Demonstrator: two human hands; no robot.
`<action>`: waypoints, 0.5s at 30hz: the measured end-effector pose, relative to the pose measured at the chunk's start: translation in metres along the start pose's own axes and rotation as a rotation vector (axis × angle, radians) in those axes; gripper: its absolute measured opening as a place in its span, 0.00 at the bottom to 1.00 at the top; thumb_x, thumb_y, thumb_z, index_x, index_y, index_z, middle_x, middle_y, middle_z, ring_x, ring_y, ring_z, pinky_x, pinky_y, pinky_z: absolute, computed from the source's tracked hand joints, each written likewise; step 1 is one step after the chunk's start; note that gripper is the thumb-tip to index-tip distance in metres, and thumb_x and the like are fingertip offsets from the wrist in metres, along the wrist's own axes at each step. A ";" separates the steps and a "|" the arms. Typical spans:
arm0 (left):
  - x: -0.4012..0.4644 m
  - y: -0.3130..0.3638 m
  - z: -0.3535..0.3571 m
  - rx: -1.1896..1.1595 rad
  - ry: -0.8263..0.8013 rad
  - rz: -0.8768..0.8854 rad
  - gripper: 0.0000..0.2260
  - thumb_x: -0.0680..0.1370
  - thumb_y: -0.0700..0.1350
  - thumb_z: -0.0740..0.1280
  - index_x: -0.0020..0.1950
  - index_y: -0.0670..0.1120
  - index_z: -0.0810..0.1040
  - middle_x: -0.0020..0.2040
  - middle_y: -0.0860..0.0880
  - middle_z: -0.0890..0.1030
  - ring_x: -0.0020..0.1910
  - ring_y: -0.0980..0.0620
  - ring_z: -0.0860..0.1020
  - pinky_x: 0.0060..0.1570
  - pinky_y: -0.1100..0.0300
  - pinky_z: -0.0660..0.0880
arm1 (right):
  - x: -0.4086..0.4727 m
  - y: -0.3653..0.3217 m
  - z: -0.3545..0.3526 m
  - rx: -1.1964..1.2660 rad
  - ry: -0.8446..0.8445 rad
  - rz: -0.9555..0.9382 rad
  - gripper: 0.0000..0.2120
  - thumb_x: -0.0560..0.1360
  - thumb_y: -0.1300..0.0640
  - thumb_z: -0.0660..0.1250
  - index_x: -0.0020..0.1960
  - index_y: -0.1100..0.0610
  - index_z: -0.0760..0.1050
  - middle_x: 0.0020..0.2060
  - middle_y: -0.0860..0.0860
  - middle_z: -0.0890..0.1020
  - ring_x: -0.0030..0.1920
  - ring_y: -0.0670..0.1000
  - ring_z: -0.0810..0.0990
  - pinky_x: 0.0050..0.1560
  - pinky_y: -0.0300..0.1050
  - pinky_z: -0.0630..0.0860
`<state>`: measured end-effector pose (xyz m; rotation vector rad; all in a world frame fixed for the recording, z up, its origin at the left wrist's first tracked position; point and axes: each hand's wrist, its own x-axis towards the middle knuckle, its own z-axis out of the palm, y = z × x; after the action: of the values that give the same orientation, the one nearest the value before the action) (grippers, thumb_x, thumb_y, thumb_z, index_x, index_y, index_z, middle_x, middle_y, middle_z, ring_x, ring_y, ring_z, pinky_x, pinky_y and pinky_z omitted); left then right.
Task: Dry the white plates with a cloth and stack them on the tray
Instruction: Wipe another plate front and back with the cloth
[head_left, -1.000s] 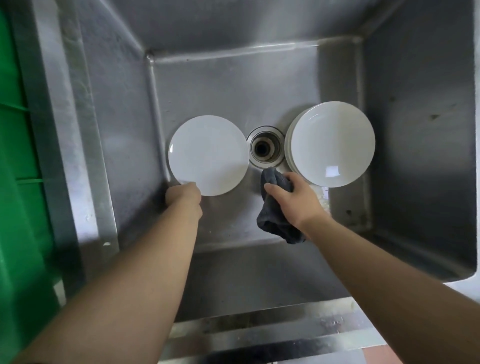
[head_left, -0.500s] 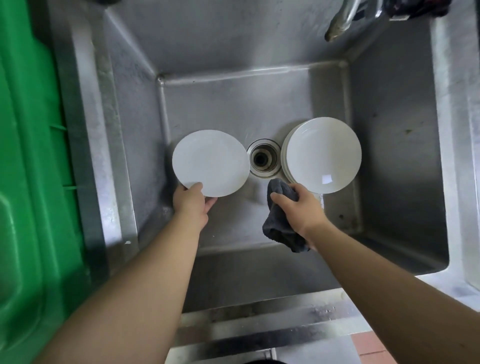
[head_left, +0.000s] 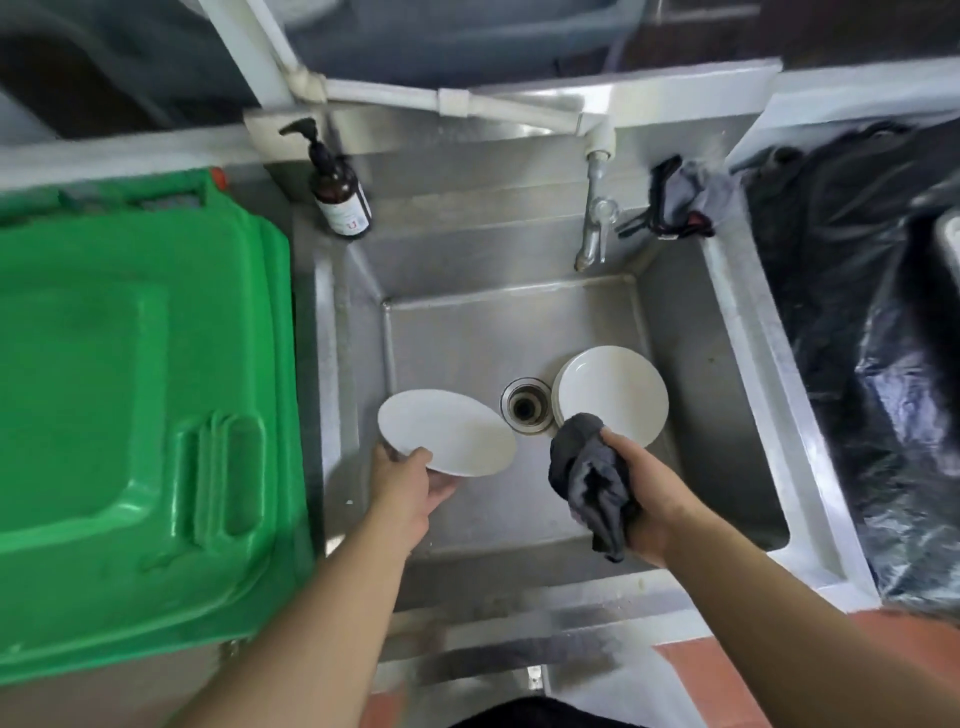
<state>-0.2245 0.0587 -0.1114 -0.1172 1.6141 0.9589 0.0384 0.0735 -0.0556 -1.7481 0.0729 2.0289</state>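
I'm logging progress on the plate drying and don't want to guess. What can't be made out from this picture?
- Tray: nowhere in the head view, so nothing stacked can be counted.
- Stack of plates: seen from above; the top plate hides how many lie beneath.
- Held plate: underside faces away; wetness not visible.
- Left hand: fingers hidden under the plate.
- Bottle label: too small and blurred.

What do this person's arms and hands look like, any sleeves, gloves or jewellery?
Both forearms are bare as far as the picture reaches, with no sleeves showing. The left hand and right hand wear no gloves. No watch, bracelet or ring is visible on wrists or fingers.
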 end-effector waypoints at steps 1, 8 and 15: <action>-0.013 0.005 0.000 0.005 -0.018 0.016 0.24 0.82 0.31 0.61 0.74 0.51 0.67 0.73 0.42 0.73 0.60 0.34 0.82 0.35 0.49 0.85 | -0.011 -0.002 0.000 0.053 -0.033 -0.002 0.21 0.79 0.43 0.71 0.58 0.62 0.83 0.47 0.59 0.86 0.39 0.57 0.87 0.40 0.50 0.84; -0.100 0.038 0.014 0.027 -0.168 0.181 0.31 0.82 0.31 0.63 0.80 0.56 0.65 0.73 0.43 0.74 0.59 0.37 0.81 0.39 0.48 0.85 | -0.072 -0.033 0.009 -0.162 -0.029 -0.223 0.19 0.81 0.42 0.68 0.56 0.58 0.83 0.37 0.59 0.87 0.27 0.57 0.83 0.26 0.46 0.76; -0.183 0.046 0.053 -0.019 -0.234 0.360 0.25 0.81 0.31 0.64 0.72 0.56 0.70 0.60 0.46 0.81 0.46 0.44 0.88 0.41 0.47 0.85 | -0.133 -0.088 0.018 -0.547 -0.069 -0.671 0.07 0.81 0.47 0.69 0.58 0.42 0.81 0.48 0.49 0.87 0.47 0.54 0.87 0.43 0.51 0.82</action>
<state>-0.1546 0.0464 0.0711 0.2729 1.4335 1.2147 0.0661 0.1179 0.0961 -1.6644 -1.0336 1.6688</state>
